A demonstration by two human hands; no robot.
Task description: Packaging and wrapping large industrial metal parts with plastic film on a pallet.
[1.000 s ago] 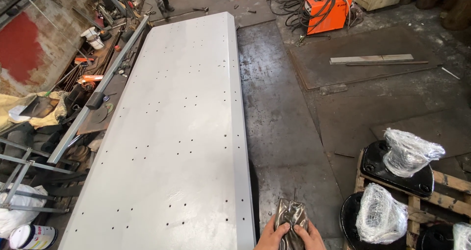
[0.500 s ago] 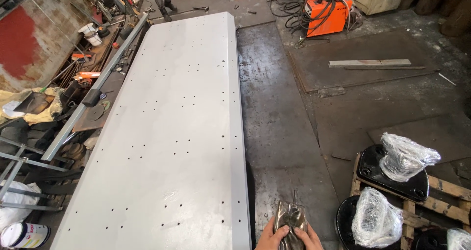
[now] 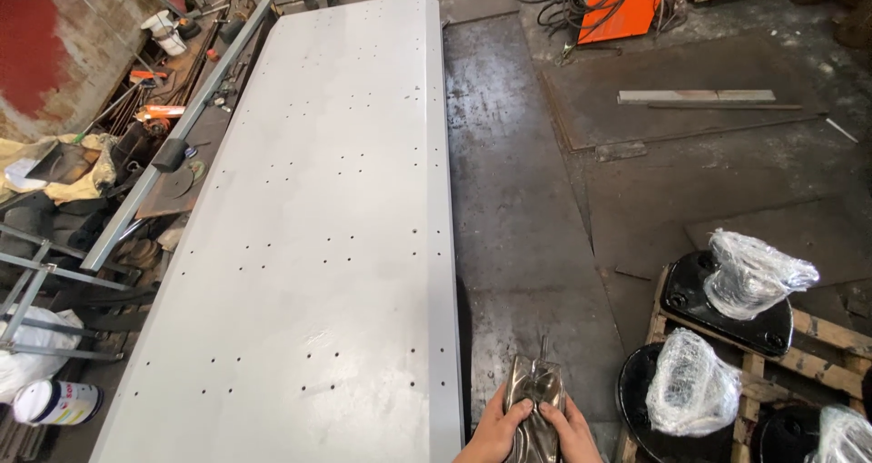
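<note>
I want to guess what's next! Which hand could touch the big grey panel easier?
Probably the left hand: it grips the shiny metal piece right beside the panel edge, while the right hand sits farther away.

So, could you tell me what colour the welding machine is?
Orange welding machine, seen in the head view.

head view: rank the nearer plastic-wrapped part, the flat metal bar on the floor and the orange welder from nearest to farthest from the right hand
From the right hand:
1. Nearer plastic-wrapped part, just to its right on the pallet.
2. Flat metal bar, lying on the floor far ahead to the right.
3. Orange welder, at the top edge, beyond the bar.
</note>
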